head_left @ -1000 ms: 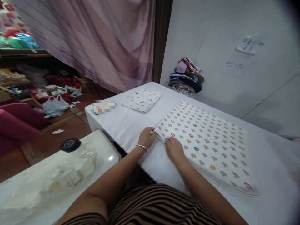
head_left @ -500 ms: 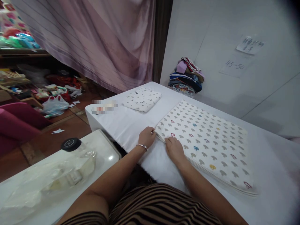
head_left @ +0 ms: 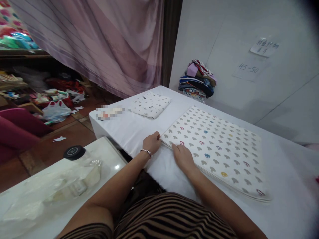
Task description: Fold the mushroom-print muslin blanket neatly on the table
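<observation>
A large folded cloth (head_left: 216, 146), white with grey mushroom shapes and a few coloured ones, lies flat in several layers on a white-covered table (head_left: 289, 186). My left hand (head_left: 151, 142), with a bracelet at the wrist, is closed at the cloth's near left corner, thumb and fingers pinching it. Along the near edge, a little to the right, my right hand (head_left: 183, 156) has its fingers over the top layer and grips the edge. Its thumb is hidden. Farther back, a smaller folded cloth (head_left: 152, 105) with a small dark print rests apart from both hands.
At the left, a white surface (head_left: 99, 186) carries a black-lidded container (head_left: 74, 152) and a crumpled clear plastic bag (head_left: 32, 199). A stack of folded fabrics (head_left: 196, 81) stands by the wall behind the table. A pinkish curtain (head_left: 119, 43) hangs at the back.
The view has shifted slightly. Both hands stay at the cloth's near left edge, and my left hand's fingers have moved a little at the corner.
</observation>
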{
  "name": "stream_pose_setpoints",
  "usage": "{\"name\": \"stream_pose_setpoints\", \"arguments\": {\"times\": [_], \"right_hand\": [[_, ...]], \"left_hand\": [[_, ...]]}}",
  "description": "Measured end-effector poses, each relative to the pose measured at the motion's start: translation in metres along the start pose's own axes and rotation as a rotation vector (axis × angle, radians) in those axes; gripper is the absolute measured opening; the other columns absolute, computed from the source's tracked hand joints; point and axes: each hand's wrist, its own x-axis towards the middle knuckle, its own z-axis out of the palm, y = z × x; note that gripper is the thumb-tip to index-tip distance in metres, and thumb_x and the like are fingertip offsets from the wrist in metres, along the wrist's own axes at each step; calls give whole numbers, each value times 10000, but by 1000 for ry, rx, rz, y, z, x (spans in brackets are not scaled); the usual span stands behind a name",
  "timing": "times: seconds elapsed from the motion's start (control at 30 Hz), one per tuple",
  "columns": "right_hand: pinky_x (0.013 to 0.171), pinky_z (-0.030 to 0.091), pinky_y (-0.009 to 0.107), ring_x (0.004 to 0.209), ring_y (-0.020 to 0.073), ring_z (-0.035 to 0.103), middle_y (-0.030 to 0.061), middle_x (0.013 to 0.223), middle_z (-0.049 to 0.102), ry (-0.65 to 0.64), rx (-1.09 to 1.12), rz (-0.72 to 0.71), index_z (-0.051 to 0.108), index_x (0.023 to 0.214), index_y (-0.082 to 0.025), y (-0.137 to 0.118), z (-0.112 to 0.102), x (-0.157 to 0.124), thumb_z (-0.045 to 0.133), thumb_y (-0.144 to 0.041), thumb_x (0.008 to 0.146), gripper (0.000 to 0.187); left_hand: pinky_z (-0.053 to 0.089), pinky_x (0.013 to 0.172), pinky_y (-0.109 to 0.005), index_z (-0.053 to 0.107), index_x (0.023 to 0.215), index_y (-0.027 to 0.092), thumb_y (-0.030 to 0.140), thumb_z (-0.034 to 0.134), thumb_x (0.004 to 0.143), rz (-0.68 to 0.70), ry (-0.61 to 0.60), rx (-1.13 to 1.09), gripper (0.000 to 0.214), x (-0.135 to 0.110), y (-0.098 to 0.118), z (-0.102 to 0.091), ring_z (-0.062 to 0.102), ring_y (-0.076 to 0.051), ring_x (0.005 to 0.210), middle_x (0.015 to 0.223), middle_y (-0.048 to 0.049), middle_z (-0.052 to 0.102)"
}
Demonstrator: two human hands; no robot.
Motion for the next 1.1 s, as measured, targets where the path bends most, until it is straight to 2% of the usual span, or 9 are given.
{"name": "stream_pose_setpoints", "arguments": {"times": [0.07, 0.2, 0.27, 0.33, 0.43, 0.57, 0.7, 0.9, 1.1], "right_hand": [[759, 444, 345, 873, 225, 529, 110, 939, 591, -5, 0, 0, 471, 1281, -141, -1, -1, 1, 406, -119, 890, 397], [772, 442, 343, 876, 222, 525, 111, 944, 587, -19, 7, 4, 566, 1129, -151, 0, -2, 2, 426, -133, 889, 278], [786, 436, 339, 883, 218, 523, 111, 949, 586, -32, 17, 3, 582, 1085, -158, 0, -2, 2, 429, -126, 886, 253], [796, 429, 337, 893, 218, 523, 111, 960, 587, -51, 29, 4, 583, 1087, -157, 1, -3, 3, 418, -120, 888, 262], [801, 417, 330, 909, 221, 523, 110, 978, 591, -82, 64, 11, 582, 1102, -156, 2, -6, 4, 406, -125, 889, 278], [803, 406, 307, 934, 211, 522, 102, 996, 589, -107, 143, 8, 568, 1137, -158, 5, -13, 6, 406, -138, 883, 302], [800, 396, 291, 936, 198, 522, 90, 996, 590, -137, 208, 27, 570, 1135, -165, 7, -15, 7, 403, -145, 879, 306], [773, 390, 271, 918, 178, 524, 66, 964, 597, -121, 315, 76, 579, 1095, -178, 11, -11, 10, 388, -152, 878, 291], [785, 395, 290, 927, 187, 528, 77, 1015, 617, -69, 296, 139, 519, 1165, -156, 5, -10, 11, 418, -163, 874, 308]], "left_hand": [[377, 608, -279, 570, 867, 242, 216, 505, 765, 12, -37, 7, 124, 3, -2, -1, 602, -192, 740, 780, 4, 660], [415, 652, -276, 601, 834, 226, 188, 528, 740, 90, -98, -40, 125, 9, -8, -3, 598, -176, 775, 823, 1, 658], [442, 704, -280, 617, 857, 216, 179, 543, 737, 165, -83, -75, 146, 9, -13, -4, 594, -172, 823, 899, -12, 653], [454, 796, -294, 623, 924, 208, 156, 546, 742, 289, -4, -100, 205, 6, -18, -3, 575, -177, 926, 1013, -32, 635], [425, 911, -332, 613, 1013, 196, 96, 537, 748, 560, 117, -76, 294, -4, -19, 0, 516, -191, 1061, 1134, -59, 596], [423, 880, -366, 607, 1047, 202, 84, 561, 754, 798, 64, 58, 319, -11, -12, 6, 507, -212, 1050, 1131, -62, 596], [419, 830, -355, 612, 1023, 201, 120, 551, 802, 857, -7, 178, 243, -3, -8, 9, 531, -201, 964, 1010, -52, 627], [403, 839, -351, 574, 1083, 183, 121, 468, 858, 1010, 12, 234, 256, 2, 4, 12, 523, -196, 964, 1015, -58, 620], [416, 795, -370, 616, 871, 148, 129, 526, 805, 1006, 12, 295, 113, 7, 16, 20, 542, -222, 841, 838, -71, 631]]}}
